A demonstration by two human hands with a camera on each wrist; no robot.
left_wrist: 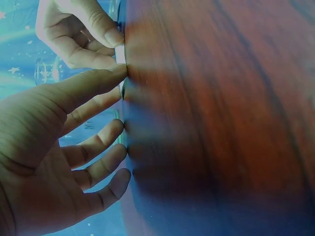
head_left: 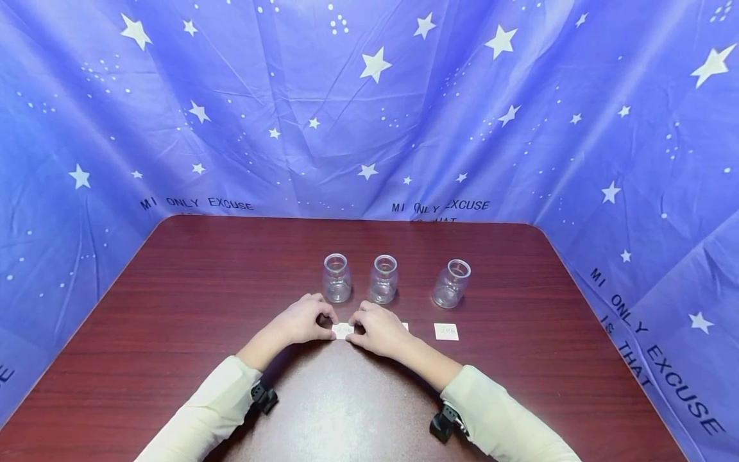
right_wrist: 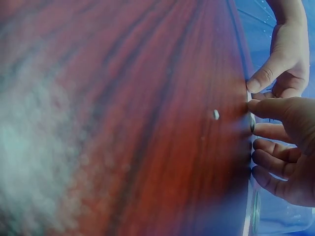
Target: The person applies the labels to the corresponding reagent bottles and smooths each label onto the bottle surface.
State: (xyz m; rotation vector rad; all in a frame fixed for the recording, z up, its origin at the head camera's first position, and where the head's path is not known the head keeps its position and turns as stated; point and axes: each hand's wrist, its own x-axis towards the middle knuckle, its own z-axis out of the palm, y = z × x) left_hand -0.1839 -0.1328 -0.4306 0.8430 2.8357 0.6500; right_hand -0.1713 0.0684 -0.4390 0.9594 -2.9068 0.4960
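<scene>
Just this side of the left jar [head_left: 337,282], the card [head_left: 344,331] lay between your left hand [head_left: 303,319] and right hand [head_left: 381,329], equally near, both pinching its edges.

The left jar [head_left: 337,278] and the middle jar [head_left: 383,279] leave only a narrow gap between them; from there to the right jar [head_left: 451,283], the passage is wider. The left hand [head_left: 300,319] and the right hand [head_left: 378,328] block both sides of the white card [head_left: 343,331].
</scene>
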